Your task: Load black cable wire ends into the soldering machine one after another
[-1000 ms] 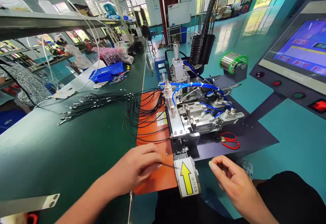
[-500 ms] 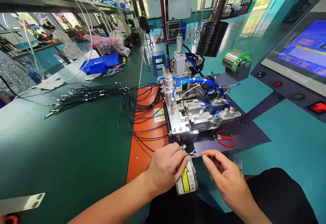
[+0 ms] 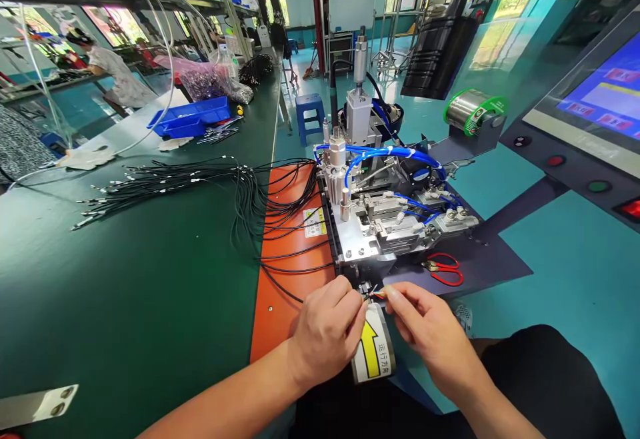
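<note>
- Head view: my left hand (image 3: 327,332) has come in from the orange mat (image 3: 273,306) to the front of the machine (image 3: 380,226), fingers pinched on a thin black cable (image 3: 367,298).
- My right hand (image 3: 430,339) has closed the gap: its fingers now meet the cable's coloured wire ends (image 3: 379,294), just beyond my left fingertips.
- So the cable end sits between both hands, above the yellow arrow label (image 3: 373,352).
- Red scissors (image 3: 445,269) lie beyond my right fingers, on the table.
</note>
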Action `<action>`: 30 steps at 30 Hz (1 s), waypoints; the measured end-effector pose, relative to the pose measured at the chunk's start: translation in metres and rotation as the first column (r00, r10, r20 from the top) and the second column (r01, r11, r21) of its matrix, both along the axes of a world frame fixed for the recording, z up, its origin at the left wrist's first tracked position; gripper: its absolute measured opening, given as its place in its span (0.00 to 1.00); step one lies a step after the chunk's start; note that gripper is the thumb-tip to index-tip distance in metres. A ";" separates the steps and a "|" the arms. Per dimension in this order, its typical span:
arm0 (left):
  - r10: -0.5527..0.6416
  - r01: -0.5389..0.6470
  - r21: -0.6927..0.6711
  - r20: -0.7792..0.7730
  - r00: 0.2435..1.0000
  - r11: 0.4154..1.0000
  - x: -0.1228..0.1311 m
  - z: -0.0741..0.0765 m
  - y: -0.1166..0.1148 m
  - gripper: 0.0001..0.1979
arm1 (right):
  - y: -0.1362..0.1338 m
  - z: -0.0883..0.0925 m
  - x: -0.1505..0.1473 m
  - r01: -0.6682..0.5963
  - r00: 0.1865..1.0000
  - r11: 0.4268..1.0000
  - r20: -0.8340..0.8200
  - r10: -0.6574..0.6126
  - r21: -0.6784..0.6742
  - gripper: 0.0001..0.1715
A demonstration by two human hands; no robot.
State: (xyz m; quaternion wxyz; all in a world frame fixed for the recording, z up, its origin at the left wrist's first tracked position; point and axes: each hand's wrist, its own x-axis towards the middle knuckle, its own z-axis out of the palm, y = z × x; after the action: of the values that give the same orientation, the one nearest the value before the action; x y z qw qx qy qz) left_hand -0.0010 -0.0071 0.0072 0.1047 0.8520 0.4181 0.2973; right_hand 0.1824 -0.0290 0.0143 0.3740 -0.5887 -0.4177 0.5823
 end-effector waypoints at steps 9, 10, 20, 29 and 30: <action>0.011 -0.011 0.013 -0.035 0.999 1.000 0.000 -0.001 0.000 0.12 | 0.012 0.006 -0.004 -0.025 0.967 0.995 -0.256 -0.001 -0.099 0.23; 0.011 -0.011 0.011 -0.034 0.999 1.000 0.000 -0.001 0.000 0.13 | 0.012 0.006 -0.004 -0.024 0.967 0.995 -0.256 0.000 -0.092 0.23; 0.021 -0.020 0.026 -0.041 0.999 0.999 0.001 -0.001 0.002 0.13 | 0.011 -0.003 -0.002 -0.040 0.988 0.999 -0.151 0.039 -0.005 0.20; 0.010 -0.010 -0.087 0.008 1.000 0.996 -0.004 -0.002 0.002 0.09 | 0.023 -0.007 0.003 -0.095 0.995 0.988 0.046 0.090 0.119 0.18; 0.006 -0.004 -0.105 0.020 1.000 0.994 -0.006 -0.001 0.002 0.10 | 0.025 -0.008 0.003 -0.095 0.995 0.988 0.050 0.090 0.120 0.18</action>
State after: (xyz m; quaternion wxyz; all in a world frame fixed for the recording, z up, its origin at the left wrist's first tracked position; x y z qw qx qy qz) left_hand -0.0067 -0.0050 0.0059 0.1527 0.8413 0.4341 0.2837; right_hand 0.1853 -0.0044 0.0061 0.3726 -0.5575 -0.4877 0.5590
